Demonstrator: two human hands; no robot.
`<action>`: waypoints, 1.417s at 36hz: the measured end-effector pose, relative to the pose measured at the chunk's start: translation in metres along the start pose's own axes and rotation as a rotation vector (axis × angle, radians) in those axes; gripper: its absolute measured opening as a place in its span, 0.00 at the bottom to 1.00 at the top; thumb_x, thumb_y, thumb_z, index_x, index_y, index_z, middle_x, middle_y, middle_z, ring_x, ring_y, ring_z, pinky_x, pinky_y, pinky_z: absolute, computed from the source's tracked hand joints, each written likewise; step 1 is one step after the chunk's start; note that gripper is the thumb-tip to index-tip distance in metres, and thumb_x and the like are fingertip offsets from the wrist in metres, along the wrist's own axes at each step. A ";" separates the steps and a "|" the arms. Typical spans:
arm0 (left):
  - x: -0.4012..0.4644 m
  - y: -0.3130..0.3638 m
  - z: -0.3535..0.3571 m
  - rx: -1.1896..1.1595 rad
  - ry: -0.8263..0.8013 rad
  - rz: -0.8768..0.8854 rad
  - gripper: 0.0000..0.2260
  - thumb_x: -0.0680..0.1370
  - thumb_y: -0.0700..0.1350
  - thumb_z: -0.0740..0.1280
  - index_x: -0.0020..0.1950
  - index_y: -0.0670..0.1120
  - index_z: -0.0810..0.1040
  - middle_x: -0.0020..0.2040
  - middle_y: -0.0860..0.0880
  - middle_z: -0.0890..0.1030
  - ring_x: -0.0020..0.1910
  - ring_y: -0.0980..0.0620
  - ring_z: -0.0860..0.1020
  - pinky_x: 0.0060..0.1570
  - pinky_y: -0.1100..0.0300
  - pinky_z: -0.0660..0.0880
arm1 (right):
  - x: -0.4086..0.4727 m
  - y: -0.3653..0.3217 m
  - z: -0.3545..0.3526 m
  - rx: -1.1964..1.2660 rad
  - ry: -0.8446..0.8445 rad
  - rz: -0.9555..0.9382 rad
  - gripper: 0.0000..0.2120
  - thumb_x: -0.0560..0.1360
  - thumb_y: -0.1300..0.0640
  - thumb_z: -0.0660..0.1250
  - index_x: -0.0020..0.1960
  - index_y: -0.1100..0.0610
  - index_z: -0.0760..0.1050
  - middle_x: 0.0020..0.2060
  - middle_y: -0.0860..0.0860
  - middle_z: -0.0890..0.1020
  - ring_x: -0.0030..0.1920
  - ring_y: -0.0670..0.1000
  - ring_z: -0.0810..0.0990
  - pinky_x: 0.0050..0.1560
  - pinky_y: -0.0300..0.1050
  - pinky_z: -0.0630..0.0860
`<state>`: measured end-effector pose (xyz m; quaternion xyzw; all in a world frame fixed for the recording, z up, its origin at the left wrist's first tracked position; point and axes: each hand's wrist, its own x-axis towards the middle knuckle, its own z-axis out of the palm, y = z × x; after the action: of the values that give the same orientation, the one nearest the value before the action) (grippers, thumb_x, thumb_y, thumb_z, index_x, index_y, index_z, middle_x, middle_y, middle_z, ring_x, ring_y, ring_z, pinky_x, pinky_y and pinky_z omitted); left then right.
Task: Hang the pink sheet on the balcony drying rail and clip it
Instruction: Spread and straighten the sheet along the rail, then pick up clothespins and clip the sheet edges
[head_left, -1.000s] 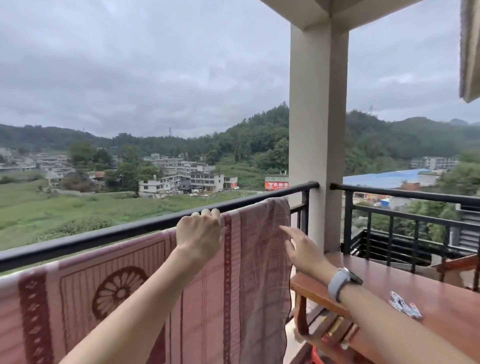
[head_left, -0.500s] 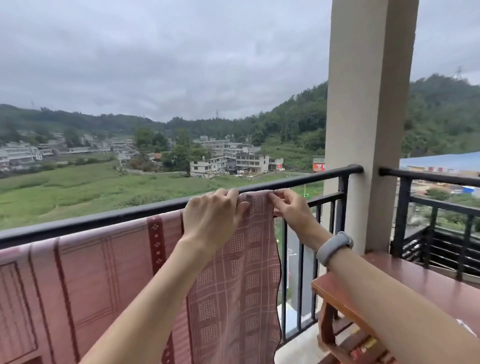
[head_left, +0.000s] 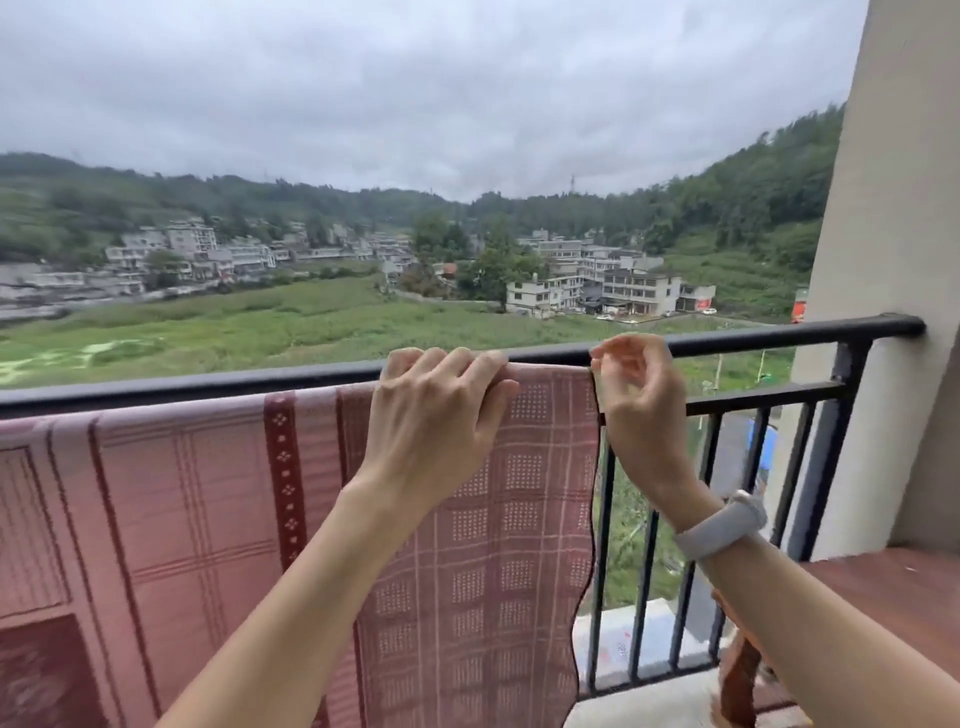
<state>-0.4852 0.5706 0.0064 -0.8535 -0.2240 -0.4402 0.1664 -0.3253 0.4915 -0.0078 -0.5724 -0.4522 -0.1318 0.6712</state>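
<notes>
Left hand (head_left: 436, 415) curled over rail (head_left: 753, 340), gripping sheet (head_left: 208, 493) top. Right hand (head_left: 641, 395) pinches sheet's right corner at the rail. Sheet draped over rail, hanging inside. No clip seen. Risk: if either hand lets go before clipping, wind or uneven overhang could slide it off.

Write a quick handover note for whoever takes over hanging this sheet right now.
Left hand: fingers curled over the pink sheet on top of the rail, holding it there.
Right hand: pinches the sheet's top right corner at the rail.
Done: sheet draped over the rail, hanging down the balcony side.
Left: no clip is visible; fetch clips and fasten the sheet to the rail, starting at this corner.
</notes>
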 end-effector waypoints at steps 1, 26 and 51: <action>-0.003 -0.004 -0.006 -0.013 0.028 -0.022 0.13 0.78 0.52 0.57 0.55 0.49 0.78 0.47 0.53 0.83 0.46 0.51 0.80 0.56 0.52 0.68 | 0.001 -0.016 0.007 -0.038 -0.007 -0.095 0.06 0.76 0.64 0.59 0.49 0.58 0.73 0.44 0.50 0.79 0.46 0.48 0.77 0.48 0.30 0.71; -0.285 -0.050 -0.018 -0.004 -0.391 -0.409 0.26 0.76 0.53 0.55 0.74 0.52 0.55 0.76 0.43 0.54 0.75 0.42 0.49 0.72 0.42 0.51 | -0.262 -0.004 0.066 -0.723 -0.718 -0.417 0.27 0.71 0.57 0.57 0.71 0.55 0.62 0.72 0.56 0.62 0.73 0.56 0.56 0.69 0.62 0.55; -0.394 0.083 0.027 -0.539 -1.124 0.137 0.24 0.77 0.48 0.59 0.72 0.47 0.61 0.74 0.43 0.60 0.73 0.42 0.55 0.68 0.43 0.55 | -0.487 -0.047 -0.106 -1.054 -0.416 0.982 0.18 0.77 0.60 0.55 0.66 0.58 0.68 0.63 0.53 0.72 0.64 0.54 0.68 0.62 0.46 0.65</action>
<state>-0.6248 0.4201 -0.3408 -0.9789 -0.1033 0.0465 -0.1701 -0.5808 0.2170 -0.3399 -0.9671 -0.1395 0.0948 0.1904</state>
